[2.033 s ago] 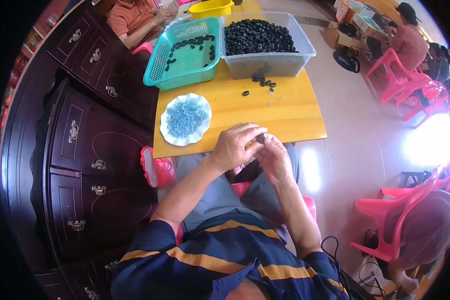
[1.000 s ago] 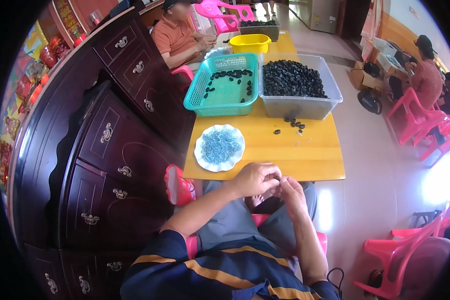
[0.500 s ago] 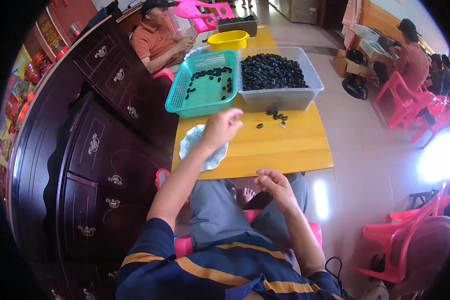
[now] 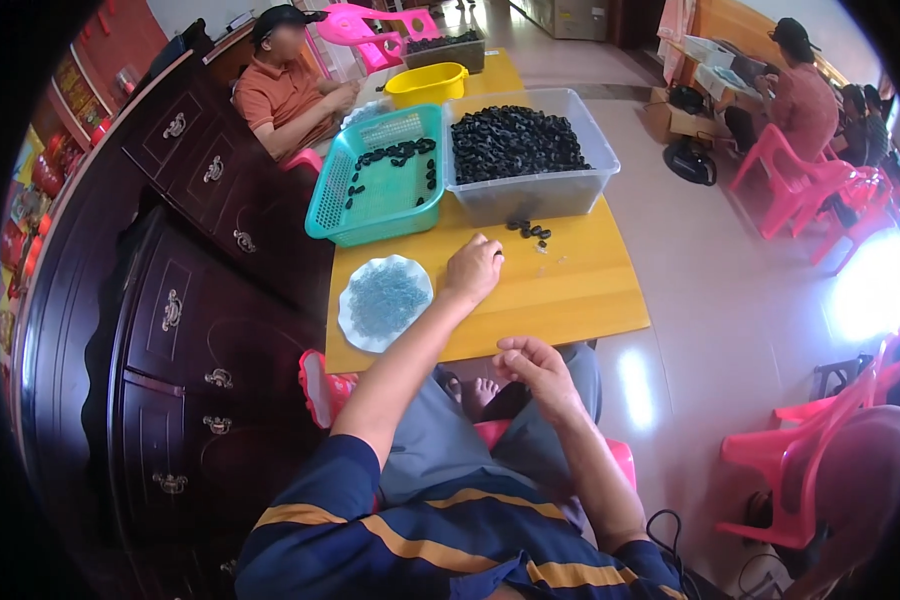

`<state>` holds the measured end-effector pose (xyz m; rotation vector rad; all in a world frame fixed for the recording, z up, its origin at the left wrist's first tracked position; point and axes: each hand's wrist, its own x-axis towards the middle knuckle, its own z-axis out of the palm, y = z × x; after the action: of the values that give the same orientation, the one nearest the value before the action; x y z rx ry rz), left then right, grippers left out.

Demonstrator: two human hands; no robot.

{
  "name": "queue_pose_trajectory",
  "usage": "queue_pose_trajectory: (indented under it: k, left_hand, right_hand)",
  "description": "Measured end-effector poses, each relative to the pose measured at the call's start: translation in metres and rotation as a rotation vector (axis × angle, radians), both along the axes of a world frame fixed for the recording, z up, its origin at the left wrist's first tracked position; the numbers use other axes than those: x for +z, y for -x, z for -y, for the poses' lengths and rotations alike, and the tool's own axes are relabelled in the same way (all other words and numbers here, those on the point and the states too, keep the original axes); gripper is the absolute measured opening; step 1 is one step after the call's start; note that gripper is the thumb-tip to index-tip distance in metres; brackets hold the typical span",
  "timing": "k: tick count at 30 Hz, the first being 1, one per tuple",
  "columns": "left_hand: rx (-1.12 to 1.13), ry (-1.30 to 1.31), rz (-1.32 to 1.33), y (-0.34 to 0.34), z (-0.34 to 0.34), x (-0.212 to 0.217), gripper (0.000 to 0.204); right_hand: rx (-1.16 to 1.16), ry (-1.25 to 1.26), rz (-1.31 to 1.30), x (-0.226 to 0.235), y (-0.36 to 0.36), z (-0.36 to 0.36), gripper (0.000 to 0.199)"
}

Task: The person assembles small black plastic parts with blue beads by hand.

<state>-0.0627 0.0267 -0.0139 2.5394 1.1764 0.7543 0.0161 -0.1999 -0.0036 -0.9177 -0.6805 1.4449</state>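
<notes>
Yellow wooden tabletop has bare room along its near and right edges; dark wooden cabinet close on its left. Clear plastic bin of black pieces and teal plastic basket fill the far end. Left hand rests on the table, fingers curled, just short of the loose black pieces; grip unclear. Pale blue scalloped plate beside it. Right hand at near edge, fingertips pinched together; contents not visible.

Left hand moved from plate toward loose black pieces
</notes>
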Motion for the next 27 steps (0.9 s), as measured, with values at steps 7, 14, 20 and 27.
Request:
queue_pose_trajectory:
  k: [7, 14, 20, 27]
  left_hand:
    - [-0.223, 0.382, 0.378, 0.009, 0.051, 0.008, 0.016]
    - [-0.445, 0.565, 0.408, 0.033, 0.113, 0.047, 0.019]
    - [-0.529, 0.567, 0.339, 0.036, 0.118, 0.063, 0.021]
    - [-0.516, 0.646, 0.468, 0.032, 0.114, 0.059, 0.025]
  right_hand:
    - [-0.252, 0.048, -0.046, -0.003, -0.003, -0.004, 0.027]
    - [-0.371, 0.077, -0.165, 0.007, -0.004, -0.004, 0.025]
    - [-0.369, 0.032, -0.115, -0.006, -0.005, -0.003, 0.021]
    - [-0.303, 0.000, -0.420, 0.002, -0.010, -0.005, 0.016]
